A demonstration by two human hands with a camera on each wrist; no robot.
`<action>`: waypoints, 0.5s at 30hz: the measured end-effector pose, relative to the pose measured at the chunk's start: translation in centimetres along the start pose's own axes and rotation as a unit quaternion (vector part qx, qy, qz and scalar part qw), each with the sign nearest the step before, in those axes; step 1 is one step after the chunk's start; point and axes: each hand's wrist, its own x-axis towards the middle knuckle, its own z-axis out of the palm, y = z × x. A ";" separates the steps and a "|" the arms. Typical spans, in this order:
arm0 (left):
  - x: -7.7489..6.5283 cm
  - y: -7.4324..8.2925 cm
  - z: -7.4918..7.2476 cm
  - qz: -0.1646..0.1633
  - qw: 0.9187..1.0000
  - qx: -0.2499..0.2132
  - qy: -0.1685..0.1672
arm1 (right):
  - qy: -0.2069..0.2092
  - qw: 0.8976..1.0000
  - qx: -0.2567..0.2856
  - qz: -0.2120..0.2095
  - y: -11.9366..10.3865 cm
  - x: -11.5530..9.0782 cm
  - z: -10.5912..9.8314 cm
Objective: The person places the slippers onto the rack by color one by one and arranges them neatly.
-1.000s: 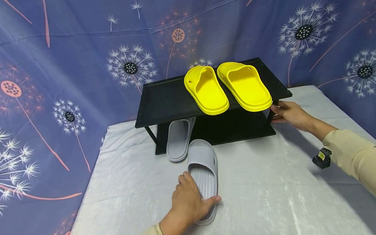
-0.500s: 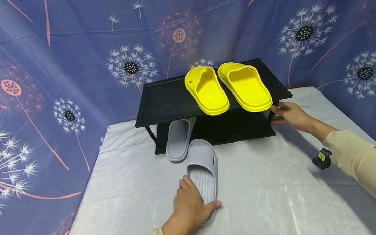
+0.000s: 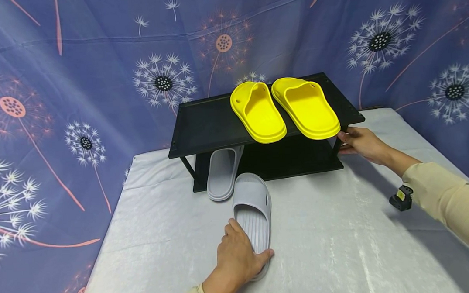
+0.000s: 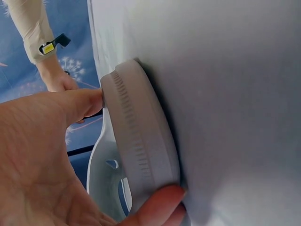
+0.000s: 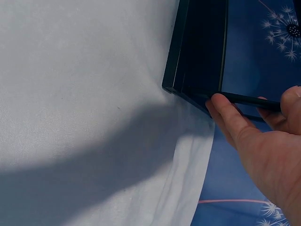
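Observation:
My left hand [image 3: 237,255] holds the heel end of a grey slide slipper [image 3: 252,194], thumb along one side and fingers along the other. The left wrist view shows the slipper's ribbed sole edge [image 4: 136,132] between thumb and fingers, close over the cloth. Its toe points toward a black two-tier shoe rack [image 3: 207,121]. At the rack's right end, my right hand [image 3: 362,145] grips a post [image 5: 254,100] with thumb and fingers. Another grey slipper [image 3: 222,175] sits on the lower tier at the left, heel sticking out past the front edge, its toe hidden beneath the top shelf.
Two yellow slippers, a left one [image 3: 262,119] and a right one [image 3: 311,112], stand on the top shelf with heels over its front edge. White cloth [image 3: 320,230] covers the table. A blue dandelion-print curtain [image 3: 109,73] hangs behind and to both sides.
My left hand has shifted very slightly on the slipper's heel. The slipper, the rack and my right hand look nearly unchanged.

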 end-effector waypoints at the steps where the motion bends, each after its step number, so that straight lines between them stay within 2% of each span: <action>1: 0.0 0.0 0.0 0.000 1.000 -0.001 -0.003 | 0.000 1.000 0.000 0.000 0.0 0.0 0.0; 15: 0.1 0.2 -0.2 0.008 1.000 0.005 -0.011 | 0.001 1.000 -0.010 0.001 0.0 0.0 0.0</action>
